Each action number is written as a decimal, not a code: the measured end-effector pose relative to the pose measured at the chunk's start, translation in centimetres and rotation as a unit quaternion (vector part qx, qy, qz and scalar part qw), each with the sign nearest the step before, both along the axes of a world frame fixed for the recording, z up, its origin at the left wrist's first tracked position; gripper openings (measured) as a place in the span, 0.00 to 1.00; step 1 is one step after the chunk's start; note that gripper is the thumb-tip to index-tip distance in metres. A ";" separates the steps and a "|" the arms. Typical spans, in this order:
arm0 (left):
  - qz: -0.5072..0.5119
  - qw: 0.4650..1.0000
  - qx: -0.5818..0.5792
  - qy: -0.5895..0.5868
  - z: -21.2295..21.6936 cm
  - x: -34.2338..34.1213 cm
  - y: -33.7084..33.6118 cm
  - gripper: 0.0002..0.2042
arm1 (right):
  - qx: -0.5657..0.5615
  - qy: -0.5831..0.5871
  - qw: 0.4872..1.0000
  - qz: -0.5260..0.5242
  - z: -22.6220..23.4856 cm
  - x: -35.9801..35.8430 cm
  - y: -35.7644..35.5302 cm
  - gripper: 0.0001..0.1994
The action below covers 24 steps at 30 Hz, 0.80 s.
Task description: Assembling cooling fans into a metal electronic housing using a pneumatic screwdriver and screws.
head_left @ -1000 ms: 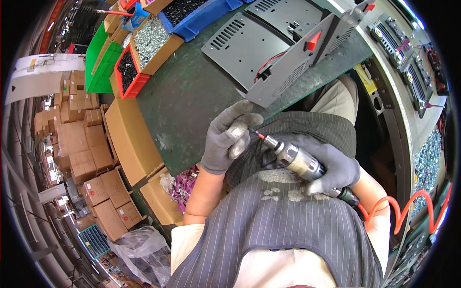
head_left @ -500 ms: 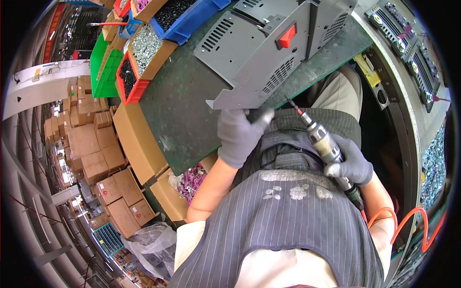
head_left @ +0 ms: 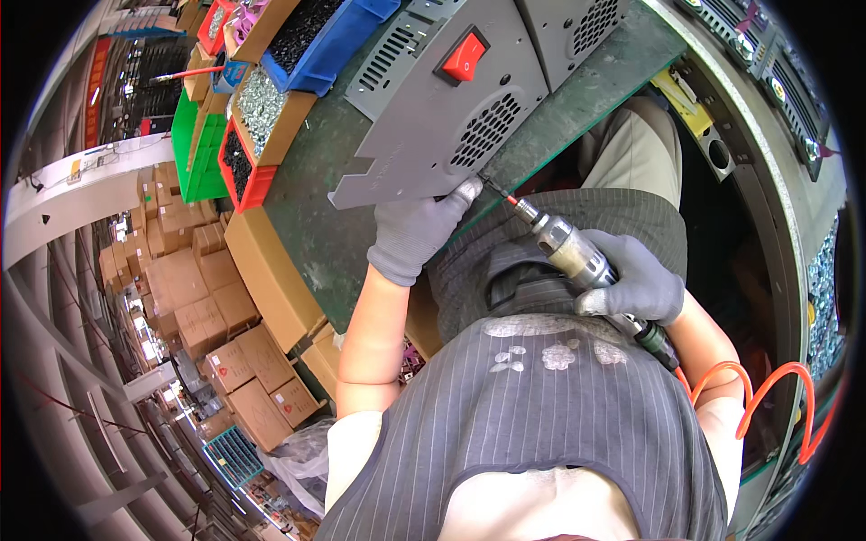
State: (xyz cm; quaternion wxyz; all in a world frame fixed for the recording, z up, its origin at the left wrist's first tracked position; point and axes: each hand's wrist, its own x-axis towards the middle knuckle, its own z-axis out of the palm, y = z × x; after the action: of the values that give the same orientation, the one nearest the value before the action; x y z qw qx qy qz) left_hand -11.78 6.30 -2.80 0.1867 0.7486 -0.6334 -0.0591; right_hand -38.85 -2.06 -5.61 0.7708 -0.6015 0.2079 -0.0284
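Note:
My left hand (head_left: 417,230), in a grey glove, grips the near edge of a grey metal chassis panel (head_left: 424,126) that has vent holes and a red rocker switch (head_left: 464,58). The panel lies on a green workbench (head_left: 307,225). My right hand (head_left: 636,281), also gloved, is shut on a silver pneumatic screwdriver (head_left: 566,248). Its bit tip touches the panel's near edge right beside my left fingertips. An orange coiled air hose (head_left: 767,397) trails from the tool's rear.
Bins of screws and small parts, blue (head_left: 325,45), green (head_left: 203,153) and red (head_left: 242,167), line the bench's far left. Stacked cardboard boxes (head_left: 207,307) fill the floor at left. More grey units (head_left: 767,63) sit on a rack at right.
The chassis panel has come closer and now lies flatter, its switch face toward me. My left hand moved up to its edge, and the screwdriver tip swung up to meet it.

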 end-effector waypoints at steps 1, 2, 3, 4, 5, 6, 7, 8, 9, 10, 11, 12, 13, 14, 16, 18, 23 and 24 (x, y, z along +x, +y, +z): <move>-0.015 1.000 -0.002 -0.009 0.0 0.2 0.0 0.10 | 0.000 -0.002 1.000 0.000 -0.2 0.1 0.1 0.33; -0.029 0.999 -0.005 -0.018 -0.1 0.3 0.0 0.10 | -0.001 -0.001 1.000 -0.002 -0.1 0.3 0.2 0.33; -0.031 0.999 -0.006 -0.017 -0.1 0.4 0.0 0.10 | -0.004 0.001 1.000 -0.006 0.0 0.5 0.2 0.32; -0.039 0.999 -0.004 -0.021 -0.1 0.4 0.0 0.10 | -0.006 0.002 1.000 -0.011 0.0 0.6 0.3 0.31; -0.046 0.999 -0.003 -0.024 -0.1 0.5 0.1 0.10 | -0.007 0.004 1.000 -0.013 -0.1 0.7 0.4 0.31; -0.048 0.999 -0.004 -0.022 -0.1 0.4 0.1 0.10 | 0.002 -0.011 1.000 -0.020 -0.2 0.8 0.5 0.30; -0.048 0.998 -0.007 -0.026 -0.1 0.4 0.1 0.10 | 0.013 -0.028 0.999 -0.024 -0.3 1.0 0.5 0.29; -0.048 0.998 -0.010 -0.030 -0.1 0.4 0.1 0.10 | 0.013 -0.027 0.999 -0.023 -0.3 1.1 0.5 0.29; -0.047 0.998 -0.010 -0.029 -0.1 0.5 0.0 0.10 | 0.019 -0.027 0.999 -0.024 -0.2 1.3 0.6 0.28; -0.056 0.998 -0.017 -0.016 -0.1 0.6 0.0 0.10 | 0.024 -0.026 0.999 -0.027 0.0 1.5 0.8 0.27; -0.064 0.998 -0.025 -0.004 -0.1 0.8 0.0 0.09 | 0.024 -0.024 0.999 -0.028 0.1 1.7 0.8 0.27; -0.065 0.998 -0.025 -0.002 -0.4 0.9 0.0 0.09 | 0.044 -0.026 0.998 -0.022 0.1 2.0 0.6 0.26; -0.062 0.997 -0.041 0.014 -0.8 1.1 -0.1 0.09 | 0.062 -0.029 0.998 -0.017 0.3 2.3 0.4 0.26; -0.059 0.996 -0.057 0.029 -1.0 1.3 -0.1 0.09 | 0.059 -0.028 0.998 -0.016 0.2 2.4 0.5 0.26; -0.092 0.993 -0.052 0.051 -0.8 2.0 -0.1 0.10 | 0.091 -0.030 0.995 -0.018 -0.2 2.4 0.7 0.27; -0.122 0.989 -0.047 0.071 -0.4 3.2 0.7 0.12 | 0.048 -0.022 0.998 -0.020 0.4 1.9 0.8 0.29; 0.131 0.436 -0.190 0.870 -0.2 6.6 2.6 0.19 | 0.034 0.015 0.999 -0.016 0.9 0.6 0.8 0.35; 0.216 0.355 -0.250 0.875 -0.5 7.6 3.0 0.19 | 0.033 0.014 0.999 -0.016 0.5 0.5 1.0 0.35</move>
State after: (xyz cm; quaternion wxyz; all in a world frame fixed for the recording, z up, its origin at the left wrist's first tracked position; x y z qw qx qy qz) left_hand -4.20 9.33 -3.32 0.8200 0.3037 0.0853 -0.4775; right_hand -38.39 -1.09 -5.06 0.7867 -0.5727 0.2291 -0.0257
